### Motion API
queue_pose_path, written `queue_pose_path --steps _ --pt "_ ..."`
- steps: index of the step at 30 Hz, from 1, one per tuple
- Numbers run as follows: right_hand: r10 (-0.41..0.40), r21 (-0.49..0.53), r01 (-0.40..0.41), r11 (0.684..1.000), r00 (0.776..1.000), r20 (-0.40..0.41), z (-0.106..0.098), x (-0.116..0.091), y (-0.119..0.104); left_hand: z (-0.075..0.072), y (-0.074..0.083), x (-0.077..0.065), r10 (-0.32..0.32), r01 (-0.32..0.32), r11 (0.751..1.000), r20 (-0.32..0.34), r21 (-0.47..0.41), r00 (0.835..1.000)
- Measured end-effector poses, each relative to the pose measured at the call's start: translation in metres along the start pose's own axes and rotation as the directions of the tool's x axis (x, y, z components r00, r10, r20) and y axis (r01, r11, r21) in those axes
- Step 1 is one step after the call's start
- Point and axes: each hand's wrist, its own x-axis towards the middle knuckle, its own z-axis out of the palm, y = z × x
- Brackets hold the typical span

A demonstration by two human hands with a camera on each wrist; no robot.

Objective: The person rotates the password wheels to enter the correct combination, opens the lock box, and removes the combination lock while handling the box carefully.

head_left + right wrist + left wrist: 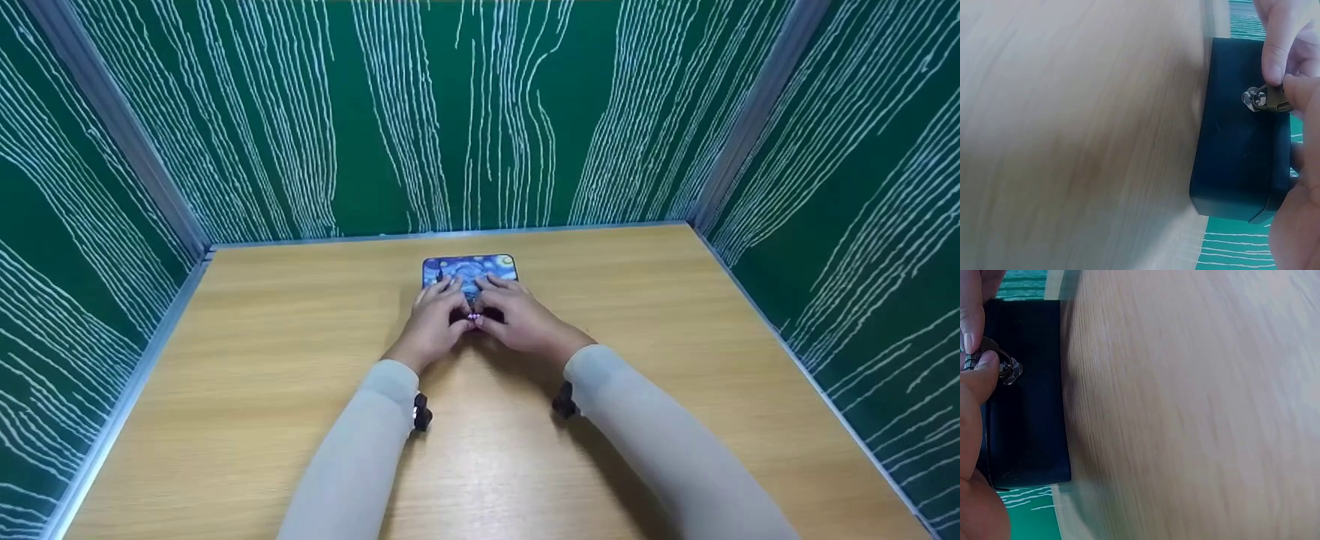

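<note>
A small dark box (1030,433) with a blue swirling night-sky painting on its lid (469,267) sits on the table. On its front side, a combination padlock (1278,102) hangs by its shackle from a metal hasp (1012,372). My left hand (436,319) pinches the padlock near its number dials (972,360), its other fingers lying on the lid. The right hand (523,316) grips the padlock from the other side, fingers likewise resting over the lid. In the head view the hands hide most of the lock.
The wooden table (300,360) stretches around the box. Green panels (375,127) with white wavy lines stand behind and at both sides, joined by grey metal posts (757,112). A dark device (421,412) is strapped at each wrist.
</note>
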Motion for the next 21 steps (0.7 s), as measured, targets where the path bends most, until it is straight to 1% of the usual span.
queue_pose_path --steps 2,5,8,14,21 --pt "-0.001 0.004 0.001 1.0 1.0 0.003 0.0001 0.0 0.0003 0.0 0.0 -0.0002 0.0 0.0 1.0 0.004 0.002 1.0" --pt "0.02 0.0 -0.02 1.0 1.0 0.014 0.0003 -0.0004 0.0011 0.0001 0.0003 -0.0003 -0.015 0.015 1.0 0.012 -0.002 1.0" --pt "0.031 -0.007 -0.031 0.999 0.999 0.015 -0.0001 -0.0004 0.0018 -0.0001 0.0006 0.0008 -0.015 0.015 1.0 0.014 -0.003 1.0" --pt "0.003 -0.027 -0.002 1.0 1.0 0.014 -0.001 0.0008 0.0026 0.0004 0.0007 0.0012 -0.04 0.04 0.999 0.028 0.006 0.999" --pt "0.009 -0.028 -0.008 1.0 1.0 0.01 -0.001 0.0008 0.003 0.0009 0.0015 0.0011 -0.056 0.056 0.998 0.021 0.001 0.998"
